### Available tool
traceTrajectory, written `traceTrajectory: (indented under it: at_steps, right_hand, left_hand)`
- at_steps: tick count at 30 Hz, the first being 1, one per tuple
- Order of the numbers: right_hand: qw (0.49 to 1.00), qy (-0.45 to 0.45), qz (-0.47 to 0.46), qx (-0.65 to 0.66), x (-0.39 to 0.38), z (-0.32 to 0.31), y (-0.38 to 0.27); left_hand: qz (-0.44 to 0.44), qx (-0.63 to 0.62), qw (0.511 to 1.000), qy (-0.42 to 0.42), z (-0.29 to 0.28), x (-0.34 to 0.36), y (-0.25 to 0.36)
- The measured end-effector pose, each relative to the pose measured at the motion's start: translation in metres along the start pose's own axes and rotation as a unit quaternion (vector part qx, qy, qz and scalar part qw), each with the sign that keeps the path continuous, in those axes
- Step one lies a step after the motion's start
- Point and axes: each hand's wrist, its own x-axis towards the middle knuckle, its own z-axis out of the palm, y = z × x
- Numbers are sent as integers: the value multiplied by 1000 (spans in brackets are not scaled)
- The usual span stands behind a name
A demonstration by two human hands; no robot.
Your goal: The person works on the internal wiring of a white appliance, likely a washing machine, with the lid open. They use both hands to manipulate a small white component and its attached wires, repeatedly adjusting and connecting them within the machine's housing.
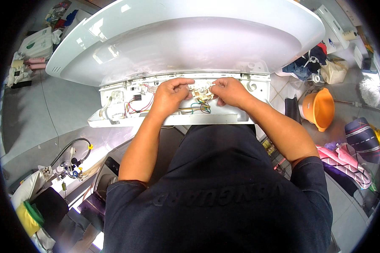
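Note:
In front of me is an opened white appliance panel (169,121), its inside showing wires and small parts. My left hand (173,93) has its fingers curled at the left side of a whitish wired component (202,90). At that component's right side, my right hand (230,92) pinches with thumb and fingers. Both hands appear to grip it, though the fingertips partly hide the contact. Yellow, green and dark wires (200,108) run from beneath it along the panel. Thin red wires (134,110) lie left of my left hand.
A large raised white lid (190,44) rises behind the panel. An orange basin (321,109) stands at the right, near pink cloth (346,164) and a pile of dark clothes (306,63). A black hose (71,143) with fittings is at the lower left.

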Motion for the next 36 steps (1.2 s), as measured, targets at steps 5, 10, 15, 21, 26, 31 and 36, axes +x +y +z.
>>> traceTrajectory:
  at_steps: [5, 10, 15, 21, 26, 31, 36]
  right_hand:
    - [1000, -4, -5, -2, 1, 0, 2]
    - [1000, -8, -4, -5, 2, -1, 4]
    - [1000, -12, -6, -3, 0, -2, 0]
    - [1000, -5, -7, 10, -3, 0, -1]
    - [1000, -8, -10, -1, 0, -1, 2]
    - [1000, -1, 2, 4, -4, 1, -3]
    - [1000, -2, -1, 8, -4, 0, -2]
  left_hand:
    - [0, 36, 999, 0, -1, -2, 2]
    - [-5, 54, 999, -4, 0, -4, 4]
    - [18, 43, 999, 3, 0, -3, -5]
    - [23, 62, 998, 15, 3, -6, -4]
    - [31, 53, 998, 10, 2, -6, -2]
    - [26, 46, 999, 11, 2, -5, -2]
    - [25, 24, 999, 2, 1, -3, -7]
